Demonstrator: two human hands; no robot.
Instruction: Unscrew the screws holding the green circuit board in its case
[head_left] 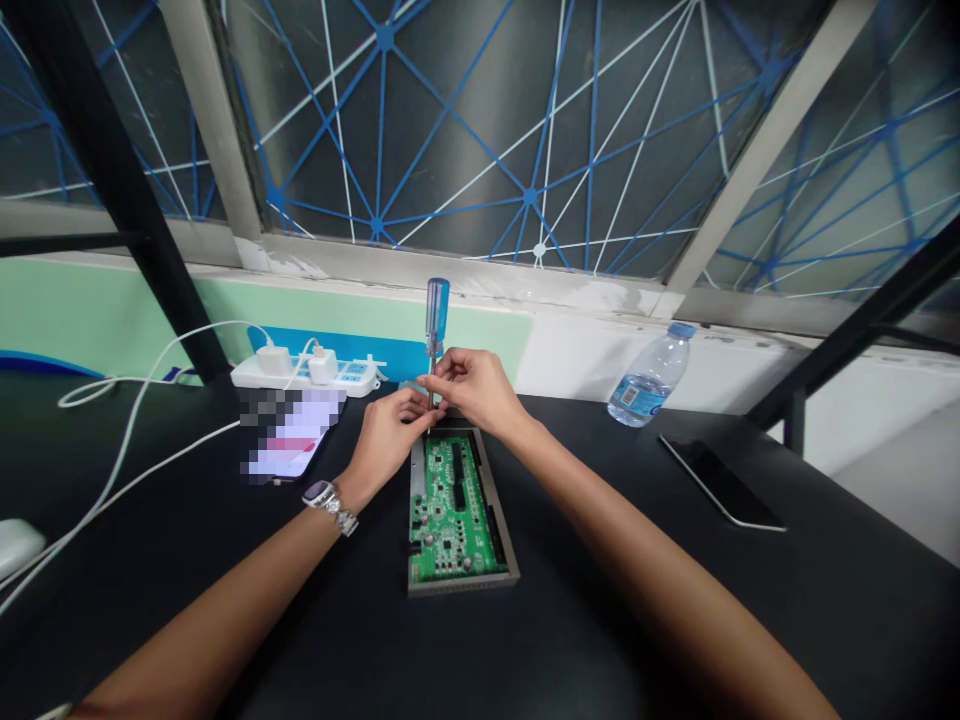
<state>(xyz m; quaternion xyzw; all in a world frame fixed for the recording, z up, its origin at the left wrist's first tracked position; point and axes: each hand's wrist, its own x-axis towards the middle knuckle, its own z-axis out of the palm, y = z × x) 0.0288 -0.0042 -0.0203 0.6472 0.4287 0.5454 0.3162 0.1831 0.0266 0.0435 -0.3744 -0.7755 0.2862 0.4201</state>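
1. Grip of the right hand [476, 385] is closed, pinching the shaft of a screwdriver [436, 315] just below its clear blue handle. The left hand [386, 435] is also closed, with its fingers [420, 403] against the lower shaft.
2. Screwdriver stands nearly upright, its tip just above the top end of a green circuit board [454, 510].
3. Board lies in an open metal case [461, 586], which sits flat on the bench [600, 620], toward the far edge and directly below both hands.
4. Left of the case, a blurred phone [289, 435] lies just beside the left hand, and a watch [322, 497] circles that wrist.
5. Along the far edge behind the phone runs a power strip [352, 376] with two white chargers [322, 366]; white cables [112, 470] trail from it toward the left edge.
6. Right of the hands, bare bench separates them from a water bottle [651, 376] near the far edge and a dark tablet [720, 482] near the right edge.
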